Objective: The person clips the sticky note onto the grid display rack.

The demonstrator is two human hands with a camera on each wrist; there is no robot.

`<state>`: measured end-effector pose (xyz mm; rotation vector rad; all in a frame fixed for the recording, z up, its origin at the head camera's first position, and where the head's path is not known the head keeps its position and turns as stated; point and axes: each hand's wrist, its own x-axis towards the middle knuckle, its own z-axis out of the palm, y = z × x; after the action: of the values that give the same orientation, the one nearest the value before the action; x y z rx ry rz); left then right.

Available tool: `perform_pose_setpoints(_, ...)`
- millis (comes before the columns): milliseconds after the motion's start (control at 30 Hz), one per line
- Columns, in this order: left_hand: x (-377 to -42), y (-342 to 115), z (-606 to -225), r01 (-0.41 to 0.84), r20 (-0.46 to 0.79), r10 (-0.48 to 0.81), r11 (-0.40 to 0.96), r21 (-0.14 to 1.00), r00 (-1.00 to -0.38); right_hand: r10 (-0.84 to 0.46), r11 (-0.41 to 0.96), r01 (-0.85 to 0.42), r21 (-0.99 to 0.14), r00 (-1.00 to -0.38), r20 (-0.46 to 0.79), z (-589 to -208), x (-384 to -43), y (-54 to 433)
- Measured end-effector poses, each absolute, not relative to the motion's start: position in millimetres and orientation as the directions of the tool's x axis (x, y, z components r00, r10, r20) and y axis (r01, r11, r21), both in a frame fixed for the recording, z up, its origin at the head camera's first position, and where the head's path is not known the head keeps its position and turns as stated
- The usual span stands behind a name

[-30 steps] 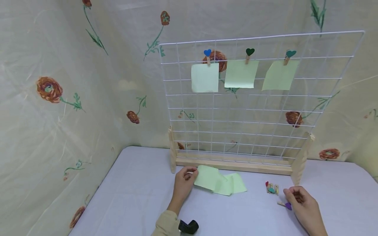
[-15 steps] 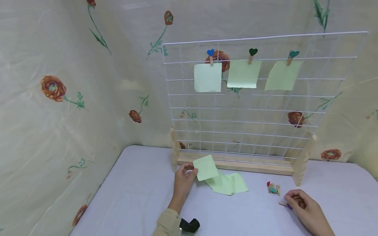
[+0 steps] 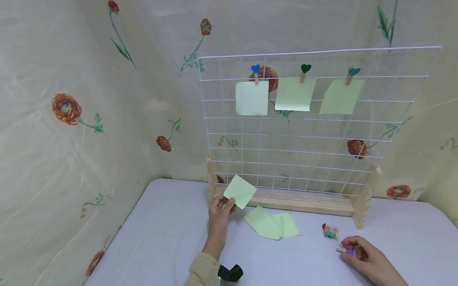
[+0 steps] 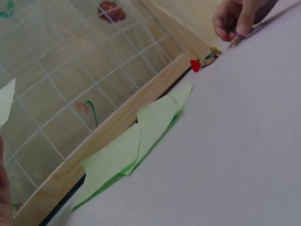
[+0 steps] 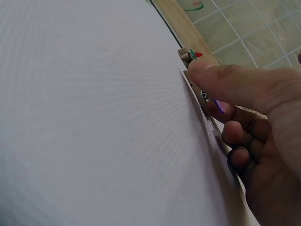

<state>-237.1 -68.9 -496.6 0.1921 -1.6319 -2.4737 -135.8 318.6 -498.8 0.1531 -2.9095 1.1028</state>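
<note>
A pale green square paper sheet point(image 3: 241, 191) is pinched by the left hand point(image 3: 219, 217), raised before the white wire grid point(image 3: 318, 52), which is held upright in a pale wooden stand point(image 3: 304, 205). On the grid, three pale green paper squares point(image 3: 295, 95) are hung by heart-topped wooden clips point(image 3: 305, 68). A purple-heart wooden clothespin point(image 3: 350, 252) is flanked by the right hand's point(image 3: 372, 260) thumb and fingers; whether it is gripped cannot be told. Between the hands, overlapping green sheets point(image 3: 264, 224) are laid on the white table point(image 3: 143, 246).
</note>
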Motion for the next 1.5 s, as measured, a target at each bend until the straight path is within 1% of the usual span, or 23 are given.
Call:
perform_pose_setpoints(133, -238.5, -64.1, -489.9, 0.085, -0.011, -0.215, -0.434, 0.897, -0.977, -0.084, 0.747, -0.091, -0.659, -0.996, 0.043, -497.1, -133.4, 319.5)
perform_pose_setpoints(267, -241.1, -59.5, -483.2, 0.077, -0.031, -0.216, -0.474, 0.877, -0.976, -0.081, 0.752, -0.1, -0.651, -0.995, 0.059, -496.1, -131.9, 319.7)
perform_pose_setpoints(500, -247.3, -51.9, -474.4, 0.106, -0.018, -0.223, -0.531, 0.841, -0.975, -0.111, 0.731, -0.227, -0.643, -0.97, 0.216, -499.3, -131.5, 321.2)
perform_pose_setpoints(633, -249.9, -48.8, -470.2, 0.127, 0.0, -0.224, -0.55, 0.825, -0.974, -0.108, 0.725, -0.259, -0.638, -0.958, 0.266, -500.7, -131.4, 323.3)
perform_pose_setpoints(733, -252.0, -46.3, -466.6, 0.129, 0.004, -0.225, -0.547, 0.827, -0.974, -0.094, 0.733, -0.238, -0.637, -0.963, 0.253, -500.4, -131.6, 324.3)
perform_pose_setpoints(1100, -259.7, -36.3, -453.1, 0.117, 0.006, -0.197, -0.555, 0.824, -0.98, -0.047, 0.769, -0.115, -0.629, -0.991, 0.124, -495.8, -130.9, 324.7)
perform_pose_setpoints(1300, -260.8, -34.2, -443.9, 0.142, 0.014, -0.223, -0.57, 0.809, -0.975, 0.021, 0.749, -0.001, -0.662, -0.999, 0.025, -496.8, -132.8, 321.5)
perform_pose_setpoints(1400, -262.4, -32.6, -440.7, 0.158, 0.028, -0.225, -0.586, 0.795, -0.974, 0.078, 0.696, 0.02, -0.718, -0.996, 0.049, -500.4, -134.2, 323.2)
perform_pose_setpoints(1500, -263.5, -30.6, -437.8, 0.175, 0.046, -0.227, -0.591, 0.788, -0.973, 0.136, 0.551, -0.029, -0.834, -0.983, 0.124, -505.5, -134.5, 327.6)
